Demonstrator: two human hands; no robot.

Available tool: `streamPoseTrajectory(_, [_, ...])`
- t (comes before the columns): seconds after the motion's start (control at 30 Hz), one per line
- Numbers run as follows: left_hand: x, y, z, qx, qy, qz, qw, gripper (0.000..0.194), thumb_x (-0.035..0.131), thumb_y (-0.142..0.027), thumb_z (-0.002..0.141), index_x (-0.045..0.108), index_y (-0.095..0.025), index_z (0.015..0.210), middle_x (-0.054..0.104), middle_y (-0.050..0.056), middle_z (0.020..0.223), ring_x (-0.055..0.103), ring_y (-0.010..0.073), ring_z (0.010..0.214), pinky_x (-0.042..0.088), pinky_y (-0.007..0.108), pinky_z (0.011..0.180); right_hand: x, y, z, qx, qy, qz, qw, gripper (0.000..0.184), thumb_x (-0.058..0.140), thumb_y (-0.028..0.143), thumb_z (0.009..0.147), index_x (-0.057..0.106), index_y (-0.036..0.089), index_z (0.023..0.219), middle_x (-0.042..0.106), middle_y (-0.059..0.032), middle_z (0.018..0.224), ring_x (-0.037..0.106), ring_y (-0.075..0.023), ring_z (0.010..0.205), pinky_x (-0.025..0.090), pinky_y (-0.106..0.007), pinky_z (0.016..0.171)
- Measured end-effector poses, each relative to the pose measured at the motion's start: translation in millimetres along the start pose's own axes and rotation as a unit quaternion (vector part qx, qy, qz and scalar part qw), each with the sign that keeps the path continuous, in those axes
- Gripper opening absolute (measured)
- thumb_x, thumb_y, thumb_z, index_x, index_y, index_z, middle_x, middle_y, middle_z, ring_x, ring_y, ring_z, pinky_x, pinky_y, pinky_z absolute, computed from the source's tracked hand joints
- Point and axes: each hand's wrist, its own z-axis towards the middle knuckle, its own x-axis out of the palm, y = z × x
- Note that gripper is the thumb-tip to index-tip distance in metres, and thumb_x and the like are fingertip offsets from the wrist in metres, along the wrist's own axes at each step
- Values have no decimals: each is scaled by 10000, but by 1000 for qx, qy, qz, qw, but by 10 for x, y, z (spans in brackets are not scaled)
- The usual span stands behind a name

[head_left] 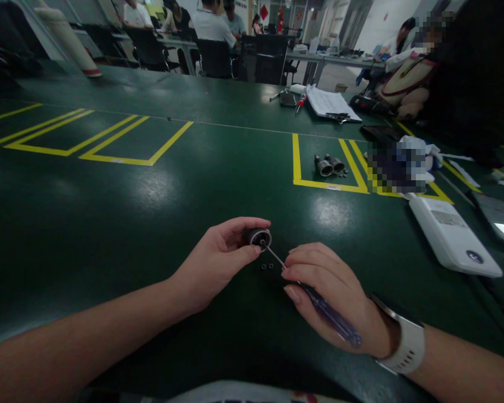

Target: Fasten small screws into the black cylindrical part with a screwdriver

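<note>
The left hand (224,260) is curled round the cup (259,237), mouth turned toward the right hand (325,296), whose fingers close on the screwdriver (334,319); its long axis slants up and left, tip at the cup's mouth, two rings (271,266) just below on the table (227,184)

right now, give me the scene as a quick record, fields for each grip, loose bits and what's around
left grip: holds a dark cup-shaped part, open end toward the screwdriver
right grip: holds the screwdriver, shaft reaching into the part's opening
tip contact: too small to tell
loose bits: two small ring-like pieces on the green table
taped area: yellow tape around two more cup-shaped parts and smaller pieces
right side: white device
far side: papers, red-handled tool
</note>
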Motion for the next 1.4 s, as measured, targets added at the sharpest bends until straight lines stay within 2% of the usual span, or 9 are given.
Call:
streamPoseTrajectory(0.17, [23,-16,-22,14,-6,15,1000,280,636,-135,669,661,-186,943,674,47,964,603,197,927,461,335,847,31,17,10,8,-1,-23,1000,199,514,87,792,535,160,976,627,-83,868,579,-187,830,499,-364,737])
streamPoseTrajectory(0.33, [36,-2,-16,26,-25,41,999,237,621,-147,684,669,-175,915,685,48,920,623,194,878,472,334,832,45,46,31,-16,1,-38,999,165,542,64,769,550,122,923,630,-98,833,576,-187,808,500,-347,721])
streamPoseTrajectory(0.63, [52,-23,-21,16,-43,54,998,232,612,-139,685,680,-153,906,700,55,877,638,194,850,486,320,807,47,90,13,-19,1,-49,999,167,530,81,784,541,149,937,631,-79,831,575,-186,796,503,-355,708])
streamPoseTrajectory(1.1, [61,-5,-17,21,-34,49,998,234,617,-139,678,690,-153,900,701,56,879,640,188,833,490,310,783,38,111,38,-12,-8,-44,999,157,515,84,784,554,146,923,636,-83,808,584,-188,785,505,-348,694])
streamPoseTrajectory(1.4, [58,13,-14,19,-38,43,998,224,620,-120,667,684,-152,879,695,60,928,637,192,864,487,320,812,55,167,44,6,10,-58,998,137,500,88,796,567,136,906,642,-87,811,585,-188,784,506,-351,708])
